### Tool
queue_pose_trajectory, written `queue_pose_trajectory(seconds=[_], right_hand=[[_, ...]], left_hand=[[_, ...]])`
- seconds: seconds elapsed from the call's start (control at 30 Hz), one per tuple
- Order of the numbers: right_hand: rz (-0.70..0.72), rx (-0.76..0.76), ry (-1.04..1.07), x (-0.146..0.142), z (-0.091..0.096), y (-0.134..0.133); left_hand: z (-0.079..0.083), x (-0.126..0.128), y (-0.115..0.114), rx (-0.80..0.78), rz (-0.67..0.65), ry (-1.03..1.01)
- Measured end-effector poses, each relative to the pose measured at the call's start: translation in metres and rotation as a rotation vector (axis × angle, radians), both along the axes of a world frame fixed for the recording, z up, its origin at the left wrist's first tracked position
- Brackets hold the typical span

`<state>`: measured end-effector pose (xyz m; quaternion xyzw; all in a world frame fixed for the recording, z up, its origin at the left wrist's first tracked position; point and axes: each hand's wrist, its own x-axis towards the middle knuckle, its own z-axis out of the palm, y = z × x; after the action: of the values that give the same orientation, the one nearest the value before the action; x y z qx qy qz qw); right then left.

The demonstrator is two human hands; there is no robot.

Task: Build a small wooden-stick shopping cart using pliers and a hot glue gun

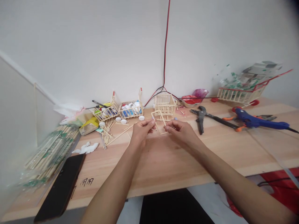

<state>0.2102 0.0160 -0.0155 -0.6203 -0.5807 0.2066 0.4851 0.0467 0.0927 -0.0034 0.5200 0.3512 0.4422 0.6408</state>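
Between my two hands, a small four-sided frame of thin wooden sticks (pixel 158 123) is held up over the table, tilted. My left hand (pixel 143 129) pinches its left side. The fingers of my right hand (pixel 178 130) close on its right side. Just behind the frame stands a stick-built basket (pixel 164 104) with slatted walls. Left of my left hand, loose wooden sticks (pixel 107 133) lie in a heap. Beyond them are two small stick carts, one with white wheels and filled with white and blue caps (pixel 131 109), the other (pixel 105 112) holding mixed items.
To the right lie black-handled pliers (pixel 200 119) and a blue glue gun (pixel 261 122). A red-trimmed stick cart (pixel 240 95) stands by the wall near a red bowl (pixel 190 101). On the left are bagged chopsticks (pixel 52 151), crumpled tissue (pixel 86 148) and a black phone (pixel 62 188).
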Motion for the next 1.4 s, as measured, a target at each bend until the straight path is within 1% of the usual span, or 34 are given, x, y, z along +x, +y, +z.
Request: queue_pose_trajectory(seconds=[0.13,0.27,0.43,0.53,0.63,0.7,0.77,0.87,1.0,1.2,1.3,1.4], right_hand=[[-0.001,0.016,0.041,0.004,-0.002,0.001],[0.002,0.026,0.019,0.005,-0.001,0.001],[0.024,0.036,-0.011,0.005,-0.002,0.002],[0.041,0.036,0.038,0.006,-0.003,0.003],[0.064,0.023,0.182,0.006,-0.004,0.005],[0.093,-0.010,0.266,0.005,-0.004,0.006],[0.139,-0.054,0.305,0.004,-0.005,0.006],[0.182,-0.086,0.291,0.000,-0.003,0.005],[0.146,-0.087,0.282,-0.003,0.000,0.003],[0.137,-0.083,0.322,-0.003,-0.002,0.005],[0.125,-0.085,0.339,-0.003,-0.001,0.005],[0.099,-0.086,0.332,-0.002,-0.001,0.006]], left_hand=[[-0.002,-0.001,0.000,-0.008,-0.033,0.037],[0.000,0.001,-0.004,-0.012,-0.054,0.096],[0.002,0.003,-0.007,0.040,-0.078,0.117],[0.003,0.003,-0.006,0.079,-0.075,0.117],[0.002,0.002,-0.005,0.093,-0.055,0.074],[0.001,0.003,-0.004,0.071,-0.038,0.014],[0.000,0.003,-0.004,0.031,-0.022,-0.052],[0.000,0.004,-0.004,-0.033,-0.004,-0.142],[0.002,0.006,-0.007,-0.073,0.012,-0.212],[-0.001,0.010,-0.011,-0.078,0.002,-0.219],[-0.005,0.013,-0.014,-0.054,-0.017,-0.199],[-0.004,0.014,-0.016,-0.046,-0.044,-0.175]])
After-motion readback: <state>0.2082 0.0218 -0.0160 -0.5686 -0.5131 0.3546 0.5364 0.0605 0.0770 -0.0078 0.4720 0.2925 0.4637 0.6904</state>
